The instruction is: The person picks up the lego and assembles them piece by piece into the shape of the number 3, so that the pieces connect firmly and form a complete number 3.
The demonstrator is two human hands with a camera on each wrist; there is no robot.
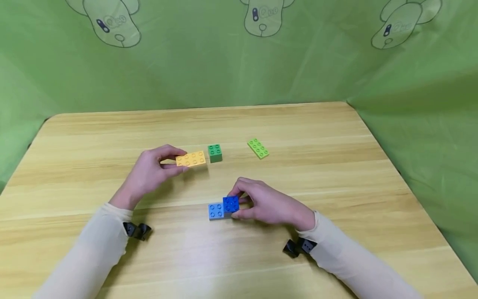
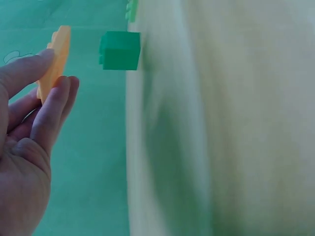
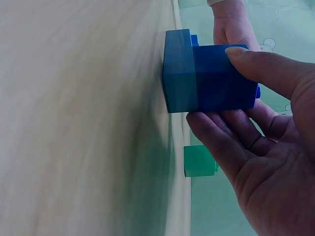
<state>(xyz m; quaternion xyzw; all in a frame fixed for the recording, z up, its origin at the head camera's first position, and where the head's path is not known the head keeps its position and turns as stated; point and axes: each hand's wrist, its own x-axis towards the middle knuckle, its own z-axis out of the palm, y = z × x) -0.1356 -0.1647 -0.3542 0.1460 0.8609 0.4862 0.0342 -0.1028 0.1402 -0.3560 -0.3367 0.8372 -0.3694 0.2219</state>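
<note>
My left hand (image 1: 151, 171) pinches a flat yellow-orange building brick (image 1: 191, 158) between thumb and fingers, held above the table with its studs facing up in the head view. In the left wrist view that brick (image 2: 58, 56) is seen nearly edge-on. My right hand (image 1: 270, 204) grips a dark blue brick (image 1: 230, 204) by its sides. The dark blue brick sits on the right half of a longer light blue brick (image 1: 215, 211), whose left studs stay uncovered. Both blue bricks show stacked in the right wrist view, the lower brick (image 3: 180, 73) towards the tabletop.
A green brick (image 1: 214, 153) stands on the wooden table (image 1: 317, 166), just right of the yellow-orange one. Farther right lies a flat lime-green brick (image 1: 258, 148). Green cloth (image 1: 194, 74) hangs behind the table and at its sides.
</note>
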